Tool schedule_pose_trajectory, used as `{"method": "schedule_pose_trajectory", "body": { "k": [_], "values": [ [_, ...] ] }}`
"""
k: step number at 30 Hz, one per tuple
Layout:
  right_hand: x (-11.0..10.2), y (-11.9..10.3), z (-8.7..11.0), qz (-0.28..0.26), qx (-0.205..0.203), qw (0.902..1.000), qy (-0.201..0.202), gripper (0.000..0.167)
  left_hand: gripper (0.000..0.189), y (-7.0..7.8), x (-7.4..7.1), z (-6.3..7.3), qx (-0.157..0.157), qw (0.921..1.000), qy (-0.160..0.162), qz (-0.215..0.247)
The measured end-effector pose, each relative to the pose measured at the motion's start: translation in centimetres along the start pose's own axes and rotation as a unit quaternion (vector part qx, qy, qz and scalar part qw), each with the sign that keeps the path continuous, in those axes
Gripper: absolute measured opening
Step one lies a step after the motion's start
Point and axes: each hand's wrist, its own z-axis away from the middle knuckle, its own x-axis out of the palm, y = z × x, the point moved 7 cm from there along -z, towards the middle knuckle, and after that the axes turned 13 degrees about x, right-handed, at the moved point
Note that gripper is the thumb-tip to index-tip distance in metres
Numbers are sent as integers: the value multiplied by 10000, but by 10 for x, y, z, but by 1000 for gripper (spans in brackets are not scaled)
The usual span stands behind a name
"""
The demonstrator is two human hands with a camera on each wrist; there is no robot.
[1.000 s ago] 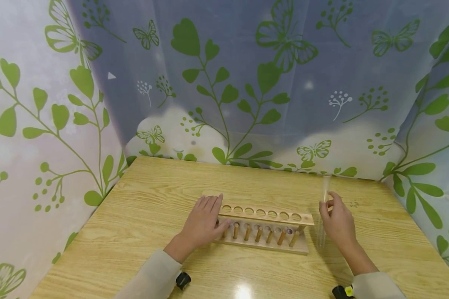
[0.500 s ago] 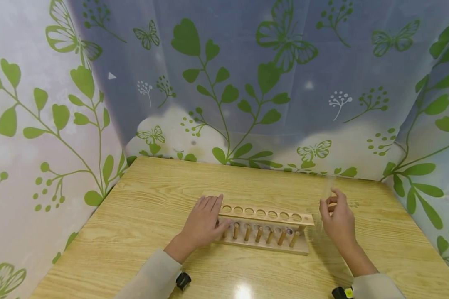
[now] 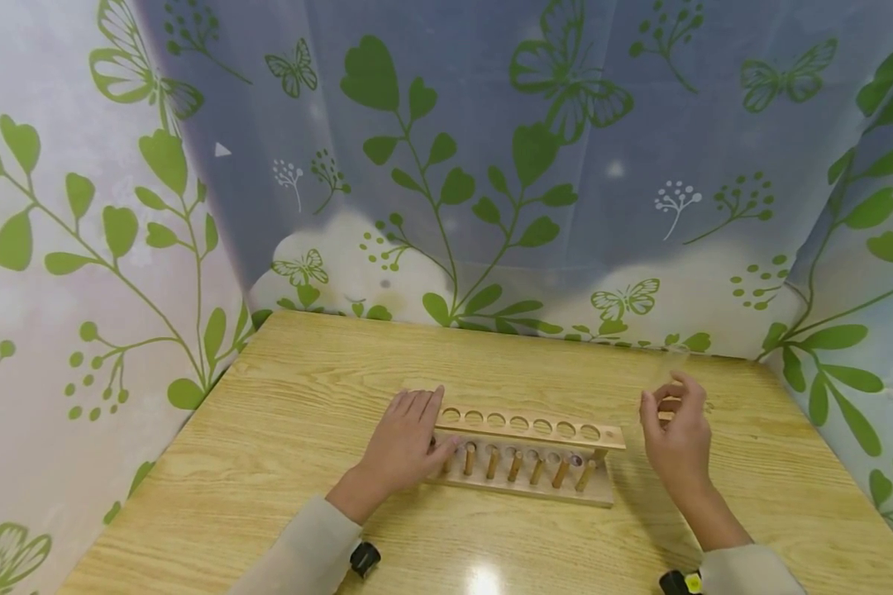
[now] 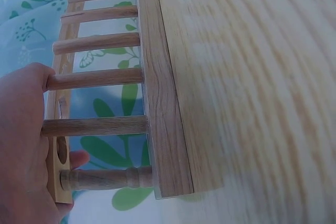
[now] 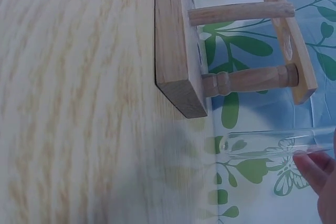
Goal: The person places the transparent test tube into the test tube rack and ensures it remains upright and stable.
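My left hand grips the left end of a wooden test tube rack. Its fingers lie over the top rail, with the thumb on the near side; the left wrist view shows a fingertip beyond the rail. To the right of the rack, my right hand pinches a clear glass test tube between thumb and fingers. The tube points downward beside the rack's end post, with its rounded bottom close above the table. In the head view it is faint, leaning slightly right at the top.
The rack has a row of round holes in its rail and several upright pegs along its base. A wood-grain table lies under it. A patterned cloth with green leaves and butterflies hangs behind and at both sides.
My right hand has shifted a little to the right with the test tube, whose top now leans further right. My left hand and the rack have stayed in place.
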Motion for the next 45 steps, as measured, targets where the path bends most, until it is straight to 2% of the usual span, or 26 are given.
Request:
{"method": "schedule_pose_trajectory", "body": {
  "k": [10, 19, 25, 45],
  "values": [
    [-5, -9, 1, -479, -257, 9981, 304, 47, 73, 0, 0, 0, -8, 10000, 43, -20],
    [-10, -18, 1, -753, -527, 9940, 586, 40, 73, 0, 0, 0, 24, 10000, 67, -54],
    [-11, -23, 0, -943, -539, 9920, 646, 40, 73, 0, -1, 0, 26, 10000, 44, -27],
    [-18, -43, -2, -1165, -856, 9856, 872, 38, 71, 2, -4, 0, 17, 9999, 129, 52]
  ]
}}
